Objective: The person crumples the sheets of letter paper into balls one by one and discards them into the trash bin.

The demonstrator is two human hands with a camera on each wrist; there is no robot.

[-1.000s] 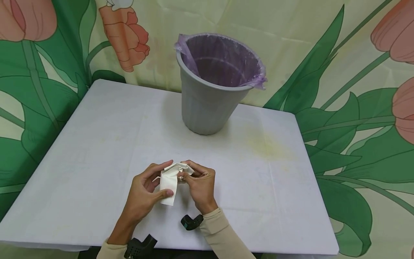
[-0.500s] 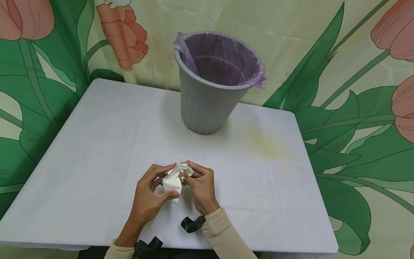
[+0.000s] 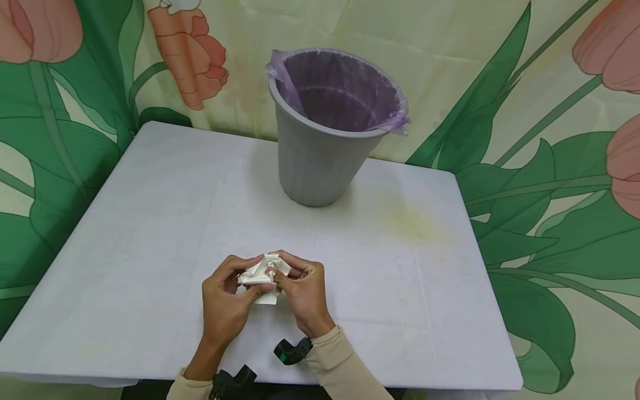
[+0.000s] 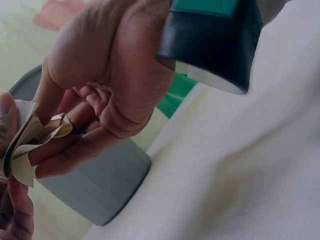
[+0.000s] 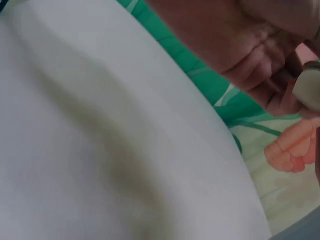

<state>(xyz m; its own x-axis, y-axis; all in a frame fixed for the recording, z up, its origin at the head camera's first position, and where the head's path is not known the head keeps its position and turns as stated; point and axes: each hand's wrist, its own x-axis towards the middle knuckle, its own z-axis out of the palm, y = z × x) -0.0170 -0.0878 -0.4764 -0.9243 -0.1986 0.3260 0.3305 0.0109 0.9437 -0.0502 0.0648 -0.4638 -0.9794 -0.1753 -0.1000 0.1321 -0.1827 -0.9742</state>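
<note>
A small creased piece of off-white paper [image 3: 262, 272] is held between both hands, above the near part of the white table. My left hand [image 3: 225, 294] grips its left side, thumb in front and fingers behind. On the other side, my right hand [image 3: 306, 291] pinches it between thumb and fingers. A flap of the paper hangs below the left thumb. Folded layers of the paper [image 4: 37, 137] show between the fingers in the left wrist view. The right wrist view catches the paper [image 5: 307, 90] only at its right edge, by the left hand [image 5: 250, 55].
A grey bin [image 3: 320, 161] lined with a purple plastic bag [image 3: 390, 122] stands at the back of the table [image 3: 150, 239], beyond the hands. Behind it hangs a cloth [image 3: 450, 66] printed with flowers. Black devices sit on both wrists.
The paper's long hanging strip has been folded up and bunched shorter. My left hand moved right, then slightly back left, with its thumb now higher across the paper. The right hand shifted slightly left.
</note>
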